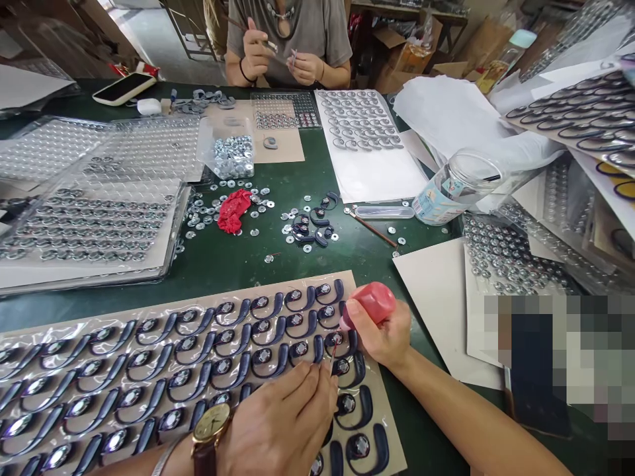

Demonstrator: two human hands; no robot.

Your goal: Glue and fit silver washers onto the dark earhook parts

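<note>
Nearest, the left hand [288, 418] has its fingers pinched on a slim tool [333, 361], probably light and stiff, best held back from its tip. Just beyond, the right hand [389, 340] wraps its fingers round a bottle [379, 301] above the card [387, 426] of hooks [367, 404] on the counter [238, 258]; it looks light and squeezable, so a gentle grip around its body should suit.
</note>
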